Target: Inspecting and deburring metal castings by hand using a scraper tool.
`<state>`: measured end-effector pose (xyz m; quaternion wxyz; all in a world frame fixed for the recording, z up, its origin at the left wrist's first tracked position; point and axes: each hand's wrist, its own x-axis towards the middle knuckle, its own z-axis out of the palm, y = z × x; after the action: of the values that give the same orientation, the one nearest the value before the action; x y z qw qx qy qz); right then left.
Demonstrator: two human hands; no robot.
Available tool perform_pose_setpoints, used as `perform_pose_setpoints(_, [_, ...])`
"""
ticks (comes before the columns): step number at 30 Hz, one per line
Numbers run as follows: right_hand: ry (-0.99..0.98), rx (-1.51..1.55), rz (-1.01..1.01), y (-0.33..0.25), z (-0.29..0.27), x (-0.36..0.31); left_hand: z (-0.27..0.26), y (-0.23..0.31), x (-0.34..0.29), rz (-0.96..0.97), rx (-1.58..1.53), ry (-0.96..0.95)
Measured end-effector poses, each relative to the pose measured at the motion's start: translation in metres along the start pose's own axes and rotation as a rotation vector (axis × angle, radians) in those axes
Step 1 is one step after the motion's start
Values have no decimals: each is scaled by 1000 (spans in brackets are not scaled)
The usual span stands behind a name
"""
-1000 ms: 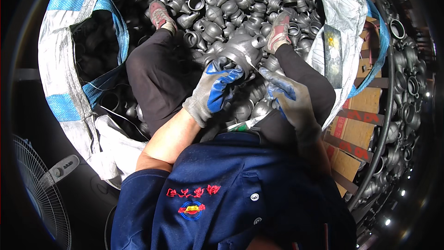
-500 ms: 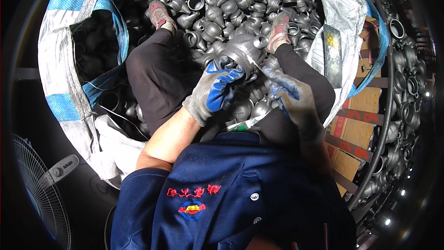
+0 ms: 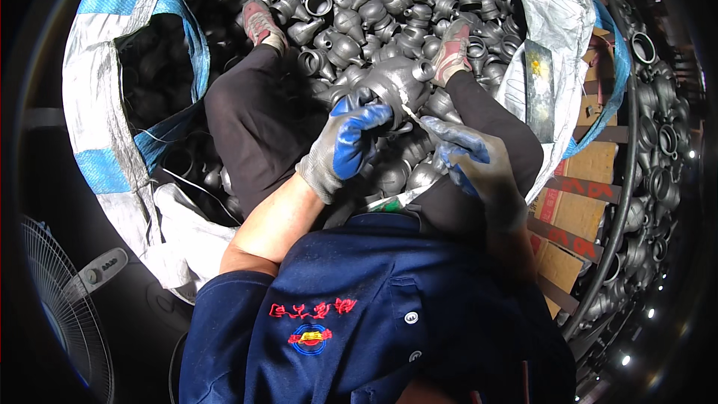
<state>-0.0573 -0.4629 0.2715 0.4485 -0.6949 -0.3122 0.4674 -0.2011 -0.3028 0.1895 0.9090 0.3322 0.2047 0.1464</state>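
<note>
Knit-gloved left hand (image 3: 348, 138) grips matte grey part (image 3: 399, 87); bulbous, spouted

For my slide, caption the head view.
Gloved left hand gripping a grey spouted part, right hand holding a thin tool near it, amid similar parts.

To my left is a fan (image 3: 66, 305) (round, wire-caged, partly lost in shadow). To my right, brown cardboard (image 3: 572, 213) shows between dark strips (image 3: 587, 188) marked in red, beside a curved rail (image 3: 633, 135).
</note>
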Motion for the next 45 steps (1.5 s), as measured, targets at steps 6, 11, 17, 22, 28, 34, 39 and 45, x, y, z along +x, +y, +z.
perform_pose_setpoints(6, [34,256,-84,6,2,-9,22,7,-2,44,-393,-36])
perform_pose_setpoints(11, [68,507,-49,23,-4,-11,10,4,-2,266,567,-6])
perform_pose_setpoints(17, [312,361,-438,4,33,19,3,-11,2,313,650,-47])
perform_pose_setpoints(22, [301,40,-512,15,36,46,18,-10,-4,-21,152,-8])
perform_pose_setpoints(28, [277,128,-472,13,34,41,11,-17,0,-88,37,2])
perform_pose_setpoints(34, [323,77,-462,5,34,40,4,-29,5,178,553,-17])
perform_pose_setpoints(39, [288,92,-453,7,35,38,-1,-23,7,63,244,-52])
perform_pose_setpoints(45, [321,115,-383,13,17,47,5,-16,6,-80,642,-32])
